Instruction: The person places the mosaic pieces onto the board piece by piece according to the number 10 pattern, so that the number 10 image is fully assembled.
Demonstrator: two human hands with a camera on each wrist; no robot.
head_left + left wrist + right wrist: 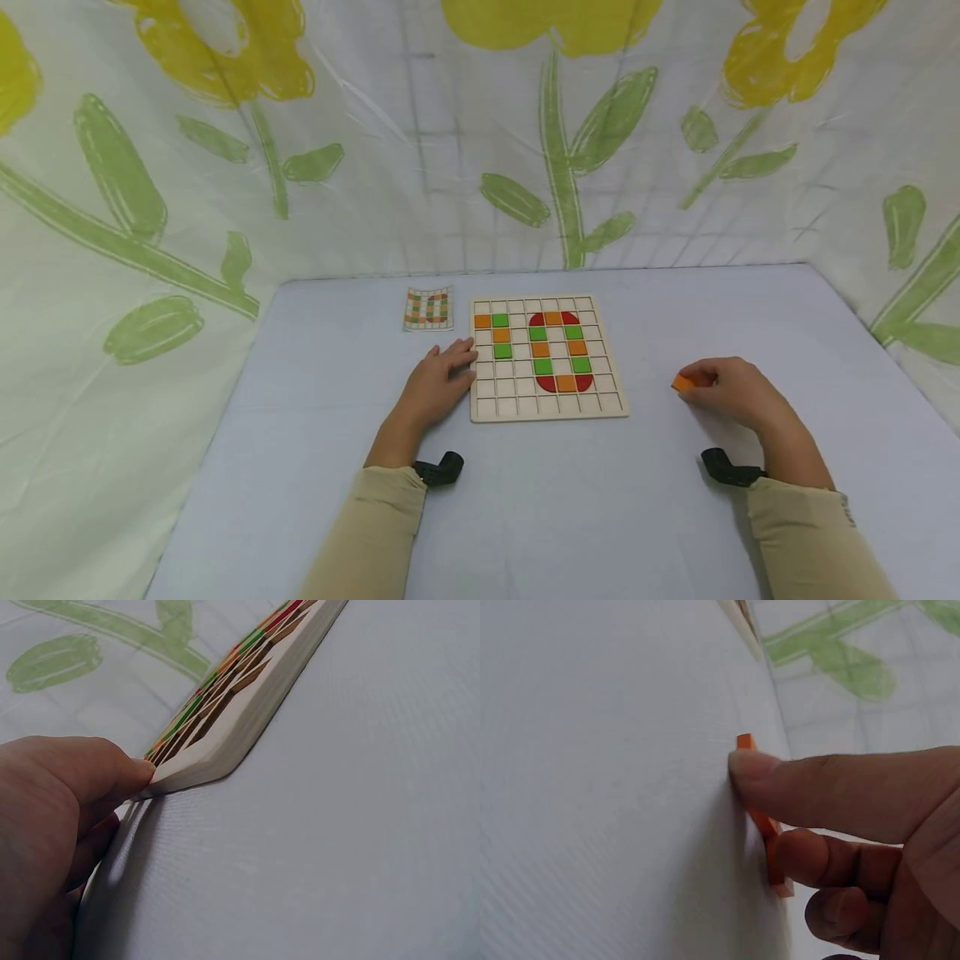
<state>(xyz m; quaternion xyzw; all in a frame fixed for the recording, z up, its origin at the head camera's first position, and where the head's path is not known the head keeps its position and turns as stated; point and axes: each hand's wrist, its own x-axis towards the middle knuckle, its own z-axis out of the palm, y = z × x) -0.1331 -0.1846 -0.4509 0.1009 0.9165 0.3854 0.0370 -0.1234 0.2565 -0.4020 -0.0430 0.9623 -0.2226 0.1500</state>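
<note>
My left hand (pixel 437 386) lies at the left side of a wooden grid board (pixel 513 407), its fingertips and thumb against the edge. In the left wrist view, the thumb tip touches the board's corner (pixel 202 766). Orange and green square tiles (pixel 502 335) form a column at the board's left, and a ring with red rounded corners (pixel 547 383) stands to the right. Well right of the board, my right hand (pixel 738 396) pinches an orange tile (pixel 682 383) low over the table. In the right wrist view, orange (pixel 778 874) shows above and below the thumb tip.
A small pattern card (pixel 428 309) with a coloured grid lies behind my left hand, left of the board. The white-covered table (pixel 337 358) meets a hanging sheet (pixel 375 225) painted with yellow flowers at the back. Black wrist cameras (pixel 441 469) sit on both wrists.
</note>
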